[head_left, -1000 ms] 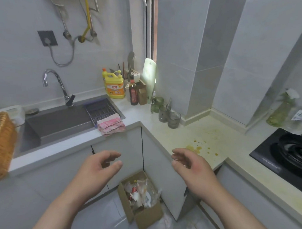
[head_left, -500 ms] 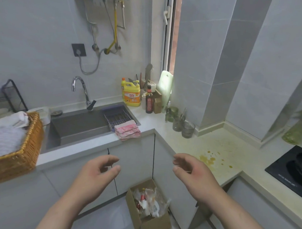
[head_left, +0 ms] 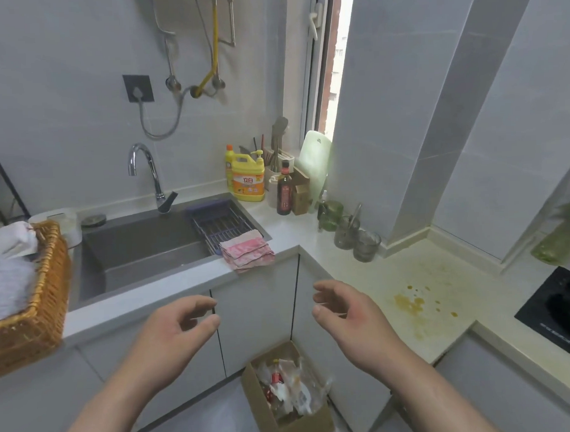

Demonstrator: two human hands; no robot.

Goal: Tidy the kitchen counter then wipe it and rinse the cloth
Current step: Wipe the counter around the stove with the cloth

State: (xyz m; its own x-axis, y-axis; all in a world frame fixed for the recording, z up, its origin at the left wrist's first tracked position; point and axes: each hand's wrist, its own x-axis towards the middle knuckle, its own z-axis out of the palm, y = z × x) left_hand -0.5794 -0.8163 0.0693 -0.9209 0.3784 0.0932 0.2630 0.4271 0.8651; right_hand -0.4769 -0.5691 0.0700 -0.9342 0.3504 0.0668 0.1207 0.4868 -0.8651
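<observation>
L hand & R hand: both empty, fingers loosely curled w/ thumbs apart from them, palms facing each other. They hover in front of the cupboard doors, just below the worktop edge, touching nothing.

Cloth, pink & folded, lies ahead of & btwn the hands. It's on the worktop just beside the sink rack, one edge drooping over the front. Long axis runs approx left-right along that front edge. L hand looks a shade nearer; R hand would have to reach inward.

Yellow-brown stains sit on the worktop just right of R hand, so wiping there prob. suits R. Glasses stand in a row near the wall beyond, bottles in the far corner. Prob. these need shifting first, since tidying seems not yet begun. Tap is behind the sink for the rinse. Box of rubbish is on the floor below the hands.
</observation>
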